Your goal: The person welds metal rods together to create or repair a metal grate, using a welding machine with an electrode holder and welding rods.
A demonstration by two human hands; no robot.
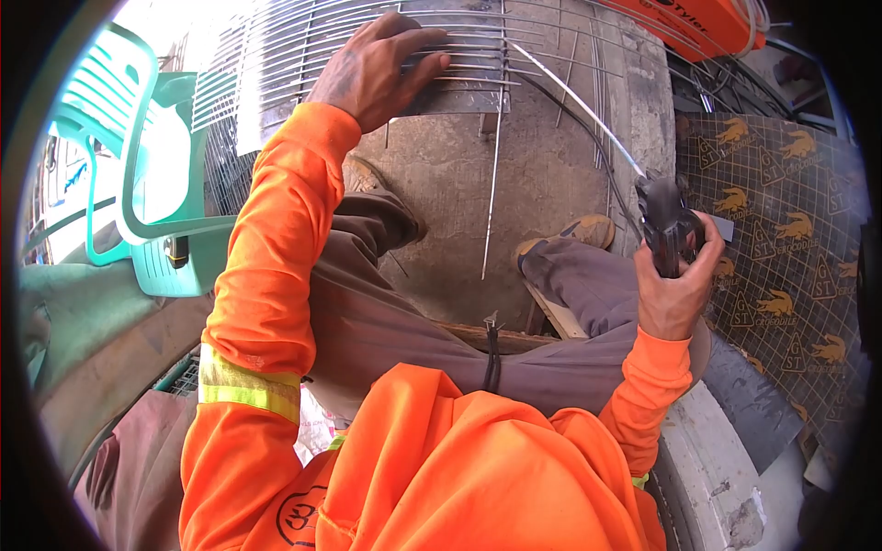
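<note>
My right hand (678,280) is closed around a black welding electrode holder (663,209). From its jaws a pale welding rod (579,106) slants up and left, its far tip right by the upright bar at the grille's edge. The metal grille (285,60), made of many thin parallel rods with a few cross bars, lies across a flat metal sheet (441,99). On top of the grille rests my left hand (381,69), thumb and index finger apart and stretched over the rods. One long thin bar (491,202) hangs from the grille toward me.
A mint-green plastic chair (170,220) stands at left. To the right are a dark printed board (772,239) and a concrete ledge (643,101). An orange machine (684,23) sits at the top right. A black cable (588,129) runs to the holder. My shoes (588,231) are on the floor below.
</note>
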